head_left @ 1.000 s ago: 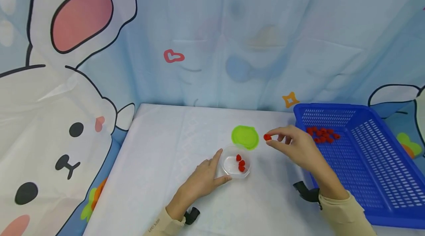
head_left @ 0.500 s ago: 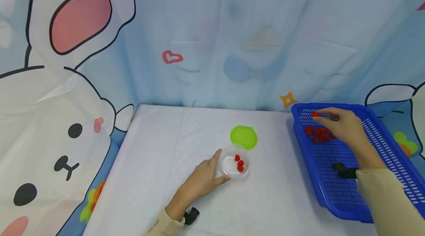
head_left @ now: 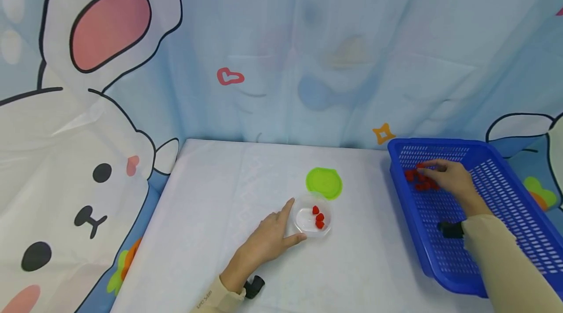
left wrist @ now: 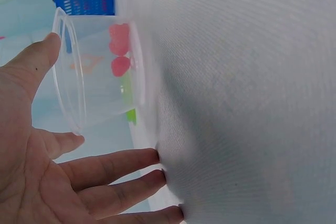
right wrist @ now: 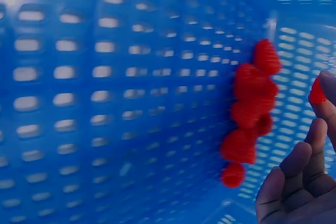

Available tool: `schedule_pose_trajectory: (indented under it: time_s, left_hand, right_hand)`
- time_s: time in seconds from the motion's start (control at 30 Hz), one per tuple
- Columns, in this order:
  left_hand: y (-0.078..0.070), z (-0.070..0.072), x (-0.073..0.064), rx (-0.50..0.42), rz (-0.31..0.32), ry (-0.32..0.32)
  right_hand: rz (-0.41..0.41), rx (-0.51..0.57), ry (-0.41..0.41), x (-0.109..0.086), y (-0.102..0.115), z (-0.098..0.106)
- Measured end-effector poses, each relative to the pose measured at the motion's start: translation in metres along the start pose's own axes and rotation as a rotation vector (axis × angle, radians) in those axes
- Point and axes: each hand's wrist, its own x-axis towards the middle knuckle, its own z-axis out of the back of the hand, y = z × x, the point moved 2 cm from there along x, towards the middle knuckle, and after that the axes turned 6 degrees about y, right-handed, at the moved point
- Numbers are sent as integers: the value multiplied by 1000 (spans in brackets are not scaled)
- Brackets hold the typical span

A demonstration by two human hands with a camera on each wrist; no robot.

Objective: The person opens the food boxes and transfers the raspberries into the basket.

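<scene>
My left hand [head_left: 269,235] rests beside a small clear plastic cup [head_left: 302,216], its spread thumb and index finger touching the rim. The other fingertips rest on the white cloth in the left wrist view. Three red raspberries [head_left: 319,217] lie on the cup's bottom. My right hand [head_left: 454,179] is low inside the blue plastic basket [head_left: 445,279], over a cluster of red raspberries [right wrist: 249,106]. Between thumb and index finger it pinches one raspberry [right wrist: 316,93], partly hidden by the thumb in the right wrist view.
A round bright green lid [head_left: 324,182] lies just behind the cup. White cloth [head_left: 211,190] covers the table, and a printed blue curtain [head_left: 281,102] hangs at its back edge. The basket's raised, slotted walls surround the right hand.
My right hand has carried the raspberry from near the green lid rightward over the basket, then lowered it toward the cluster. My left hand and the cup have stayed put.
</scene>
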Motion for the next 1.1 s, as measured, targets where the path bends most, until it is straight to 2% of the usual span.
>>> schedule_pose_trajectory:
  time_s: [0.23,0.47,0.63,0.8,1.1]
  left_hand:
    - [0,1,-1,-8,-2,1]
    - [0,1,0,2,-12,-6]
    - [0,1,0,8,-22,-9]
    - [0,2,0,11,-27,-10]
    - [0,2,-1,-1,-13,-1]
  right_hand:
    - [-52,11,43,4,-14,-10]
    - [-58,19,22,1,-5,-8]
    - [-8,-8,-45,-9,21,8]
    - [51,0,-106,-29,57,20]
    - [128,29,-85,-71,118,20]
